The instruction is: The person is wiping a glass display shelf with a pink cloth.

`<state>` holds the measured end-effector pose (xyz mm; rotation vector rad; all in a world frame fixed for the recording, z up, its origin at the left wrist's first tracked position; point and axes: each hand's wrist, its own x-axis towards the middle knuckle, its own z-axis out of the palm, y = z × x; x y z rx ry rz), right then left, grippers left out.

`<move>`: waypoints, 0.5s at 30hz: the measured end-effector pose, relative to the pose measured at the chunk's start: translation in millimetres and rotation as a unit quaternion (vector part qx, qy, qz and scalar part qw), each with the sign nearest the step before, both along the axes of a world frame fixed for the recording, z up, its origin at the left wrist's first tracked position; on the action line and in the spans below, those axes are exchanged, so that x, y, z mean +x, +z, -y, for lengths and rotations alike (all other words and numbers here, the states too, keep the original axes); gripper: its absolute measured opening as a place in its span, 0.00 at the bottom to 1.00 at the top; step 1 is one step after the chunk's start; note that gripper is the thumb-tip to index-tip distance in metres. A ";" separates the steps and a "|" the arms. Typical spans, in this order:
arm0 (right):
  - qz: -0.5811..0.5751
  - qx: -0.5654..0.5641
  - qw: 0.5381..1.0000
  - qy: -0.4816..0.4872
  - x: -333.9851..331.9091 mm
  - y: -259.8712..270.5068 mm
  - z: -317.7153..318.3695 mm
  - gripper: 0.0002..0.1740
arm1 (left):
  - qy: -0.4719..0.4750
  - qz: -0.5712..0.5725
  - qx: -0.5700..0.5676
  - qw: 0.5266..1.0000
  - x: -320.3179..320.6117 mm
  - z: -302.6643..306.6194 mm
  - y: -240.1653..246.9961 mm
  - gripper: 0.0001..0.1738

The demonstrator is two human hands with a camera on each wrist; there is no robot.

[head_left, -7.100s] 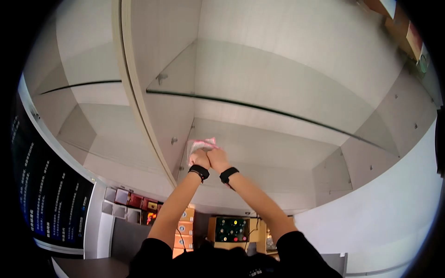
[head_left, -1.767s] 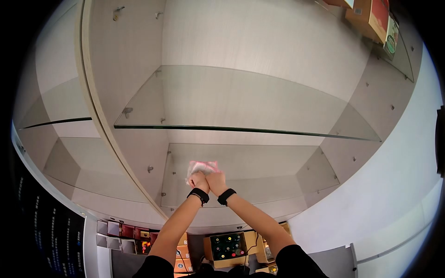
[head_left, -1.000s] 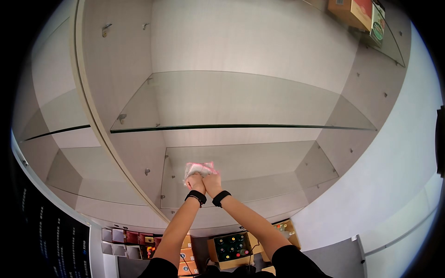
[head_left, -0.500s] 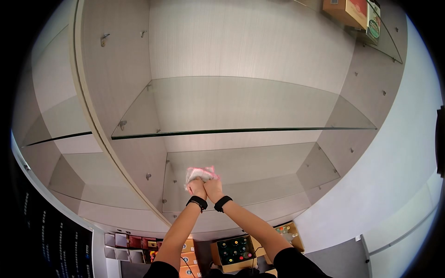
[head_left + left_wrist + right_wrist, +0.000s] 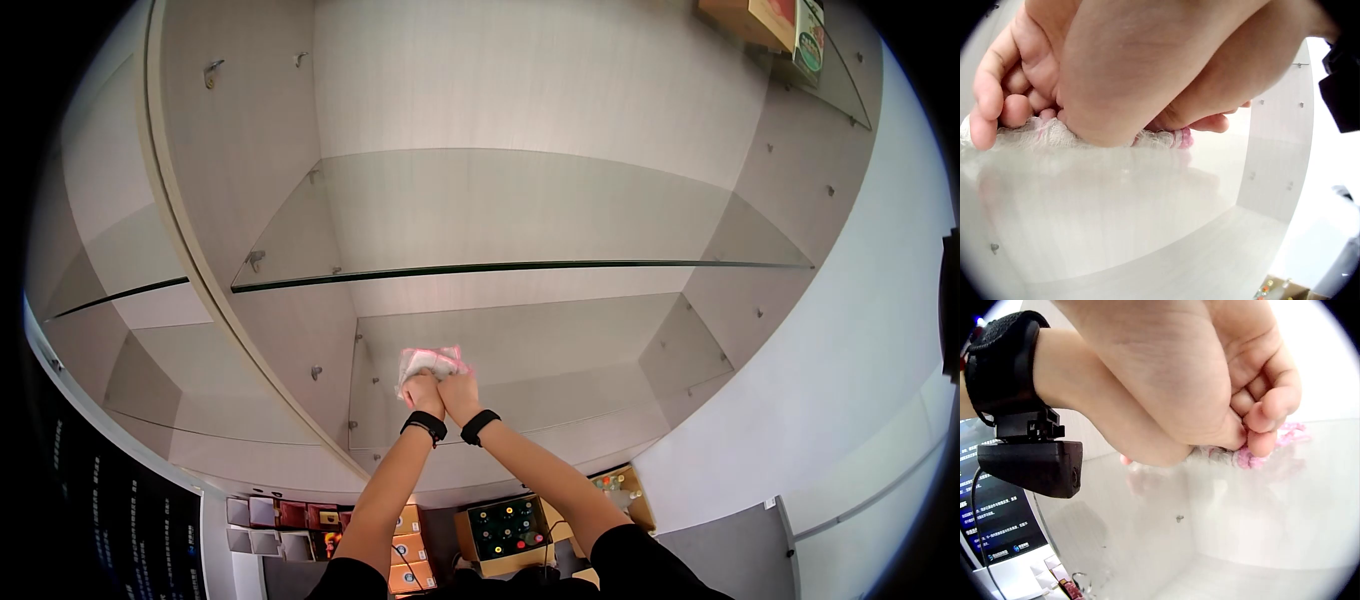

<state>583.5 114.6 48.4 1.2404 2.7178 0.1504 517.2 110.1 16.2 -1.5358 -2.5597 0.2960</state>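
Observation:
A white cleaning cloth with pink edging [image 5: 432, 360] lies bunched on the lower glass shelf [image 5: 570, 345], near its left end. My left hand [image 5: 422, 393] grips its nearer left part. Side by side with it, my right hand [image 5: 460, 394] holds the right part, the two hands touching. In the left wrist view, curled fingers [image 5: 1015, 111] press the white mesh of the cloth [image 5: 1041, 134] against the glass. The right wrist view has the fingers [image 5: 1262, 419] folded over a pink edge of the cloth [image 5: 1252, 460]. Much of the cloth is hidden beneath both hands.
An upper glass shelf edge [image 5: 520, 266] crosses above the hands. An upright cabinet divider [image 5: 190, 230] stands left. Cartons [image 5: 760, 22] sit high at right. Below are a box of bottles [image 5: 506, 530], orange boxes [image 5: 408, 550] and small compartments [image 5: 265, 513].
Since the earliest frame, the hands and cloth have shifted right, away from the left side wall, and the head view has moved. Over the last second the hands stay nearly in place.

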 end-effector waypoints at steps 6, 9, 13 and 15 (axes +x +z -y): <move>-0.078 0.081 0.994 -0.003 -2.4 -21.3 -3.2 0.08 | 0.003 -0.014 -0.013 1.000 0.4 -0.3 -3.5 0.20; -0.039 0.021 0.999 -0.009 -1.0 -7.0 -1.0 0.10 | 0.002 -0.014 -0.013 1.000 -0.8 -1.8 -3.2 0.25; -0.020 0.017 1.000 -0.006 0.3 0.1 2.7 0.10 | 0.003 -0.003 0.010 1.000 0.3 0.3 -0.8 0.15; -0.027 0.003 1.000 -0.013 0.4 1.7 3.5 0.10 | -0.001 -0.007 0.013 1.000 0.1 1.4 -1.0 0.15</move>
